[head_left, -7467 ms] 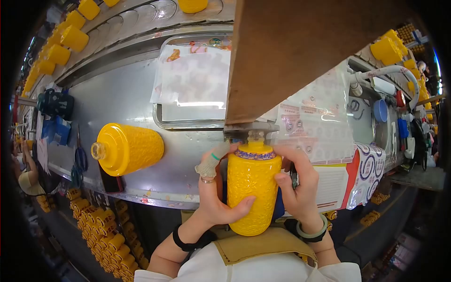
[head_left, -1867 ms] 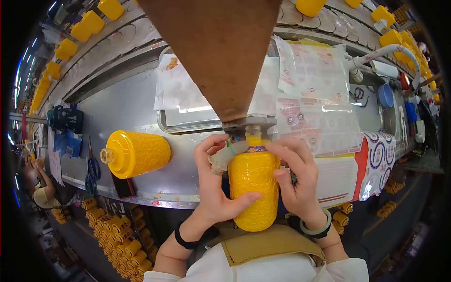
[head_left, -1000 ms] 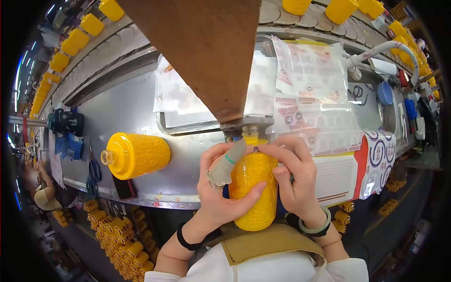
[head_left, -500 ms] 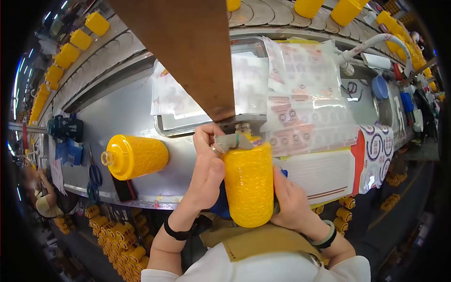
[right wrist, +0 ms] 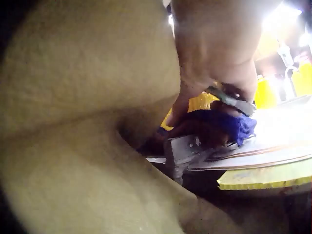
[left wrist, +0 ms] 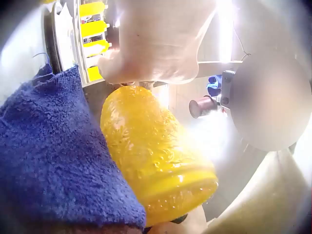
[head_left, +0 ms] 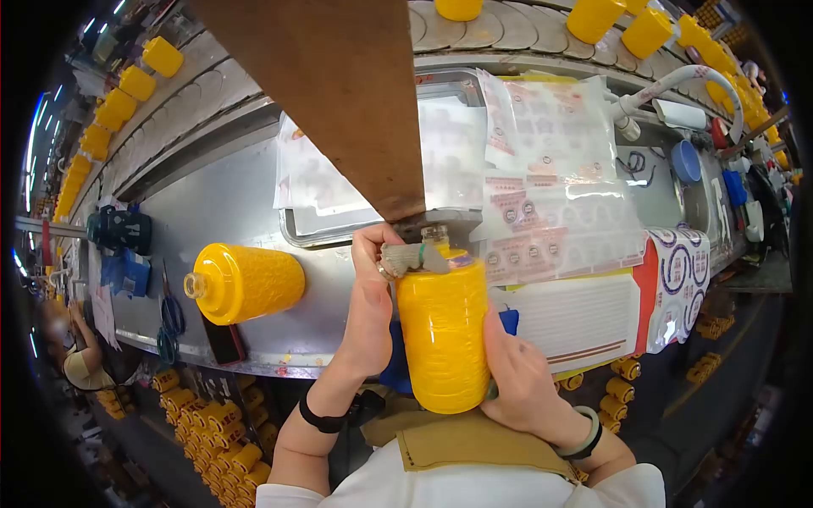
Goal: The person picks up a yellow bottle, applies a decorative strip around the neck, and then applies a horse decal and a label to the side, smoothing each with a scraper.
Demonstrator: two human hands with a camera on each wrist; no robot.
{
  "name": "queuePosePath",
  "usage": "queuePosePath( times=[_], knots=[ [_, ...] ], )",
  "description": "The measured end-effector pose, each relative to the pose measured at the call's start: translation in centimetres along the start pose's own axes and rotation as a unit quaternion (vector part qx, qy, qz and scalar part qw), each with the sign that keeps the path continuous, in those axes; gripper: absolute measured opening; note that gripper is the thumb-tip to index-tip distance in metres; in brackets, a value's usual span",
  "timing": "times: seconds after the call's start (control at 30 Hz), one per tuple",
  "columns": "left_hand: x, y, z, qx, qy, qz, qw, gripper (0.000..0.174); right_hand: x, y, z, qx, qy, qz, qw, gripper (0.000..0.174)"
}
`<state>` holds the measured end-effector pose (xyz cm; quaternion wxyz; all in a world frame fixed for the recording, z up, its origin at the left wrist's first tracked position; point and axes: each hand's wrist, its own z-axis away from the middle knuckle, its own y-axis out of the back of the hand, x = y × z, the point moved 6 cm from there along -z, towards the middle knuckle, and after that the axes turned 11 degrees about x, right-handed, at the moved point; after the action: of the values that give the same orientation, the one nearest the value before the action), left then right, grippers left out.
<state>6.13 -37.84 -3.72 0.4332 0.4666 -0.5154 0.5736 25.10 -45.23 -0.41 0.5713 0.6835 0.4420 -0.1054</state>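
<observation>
Left hand point(head_left: 370, 296) grips bottle point(head_left: 445, 330) — steel bench point(head_left: 212, 195), conveyor point(head_left: 508, 27) behind.

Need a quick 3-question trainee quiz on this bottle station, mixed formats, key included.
1. True or false: the spare bottle lies on its side on the metal bench.
2. Where does the right hand grip the held bottle? A: at the neck. B: low on the body, near the base. C: nowhere.
3. Fill in: the left hand grips the held bottle at its ____ end.

Key: 1 true; 2 B; 3 neck.
</observation>
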Motion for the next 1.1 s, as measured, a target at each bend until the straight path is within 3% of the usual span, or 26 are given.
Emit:
queuePosePath(
  times=[0.13, 0.2, 0.23, 0.33, 0.4, 0.43, 0.5, 0.63, 0.7, 0.77, 0.83, 0.87, 0.97, 1.1],
  knots=[
    [0.0, 0.0, 0.2, -0.017, 0.007, -0.025, 1.0, 0.081, -2.1, 1.1, -0.2, -0.047, 0.066, 0.028, 0.996, 0.089],
    [0.3, -0.1, 0.1, -0.025, -0.012, -0.04, 0.999, 0.081, -0.4, 0.6, -0.3, 0.019, -0.048, -0.005, 0.999, 0.088],
    [0.6, -0.2, 0.0, -0.03, -0.031, -0.054, 0.998, 0.081, -0.1, 0.3, -0.2, 0.021, -0.047, -0.004, 0.999, 0.088],
    [0.2, 0.0, 0.2, -0.01, -0.022, -0.024, 0.999, 0.08, -0.2, 0.3, -0.3, -0.004, -0.028, -0.01, 1.0, 0.088],
    [0.3, 0.2, 0.4, -0.021, -0.012, -0.046, 0.999, 0.08, -2.1, 1.4, -0.5, -0.042, 0.056, 0.064, 0.995, 0.093],
    [0.3, 0.1, 0.4, -0.036, -0.007, -0.065, 0.997, 0.079, -2.0, 0.9, -0.2, -0.044, 0.054, 0.062, 0.996, 0.093],
    [0.1, -0.1, 0.2, -0.027, -0.01, -0.056, 0.998, 0.08, -0.9, 0.7, 0.0, 0.058, -0.033, 0.014, 0.998, 0.079],
    [0.1, -0.2, -0.2, -0.019, -0.017, -0.051, 0.998, 0.08, -0.5, 0.7, -0.7, 0.016, -0.074, -0.01, 0.997, 0.074],
    [0.3, -0.1, 0.0, -0.017, -0.017, -0.058, 0.998, 0.08, -2.6, 1.3, -0.2, -0.019, 0.061, 0.069, 0.996, 0.078],
    [0.4, -0.4, 0.1, -0.036, 0.005, -0.057, 0.998, 0.08, -2.9, 0.8, 0.1, -0.043, 0.077, 0.066, 0.994, 0.085],
    [0.1, -0.3, 0.1, -0.031, -0.006, -0.051, 0.998, 0.08, -0.5, 0.3, 0.0, 0.061, -0.061, 0.053, 0.995, 0.076],
    [0.1, -0.2, 0.0, -0.022, -0.017, -0.046, 0.999, 0.08, 0.2, -0.1, -0.1, 0.019, -0.093, 0.002, 0.995, 0.076],
    [0.5, 0.0, -0.1, -0.043, -0.039, -0.089, 0.994, 0.08, -1.7, 1.0, 0.0, -0.03, -0.015, 0.079, 0.996, 0.08],
    [0.4, -0.3, -0.1, -0.028, -0.036, -0.072, 0.996, 0.079, -2.6, 1.2, -0.2, -0.022, 0.026, 0.052, 0.998, 0.078]
  ],
)
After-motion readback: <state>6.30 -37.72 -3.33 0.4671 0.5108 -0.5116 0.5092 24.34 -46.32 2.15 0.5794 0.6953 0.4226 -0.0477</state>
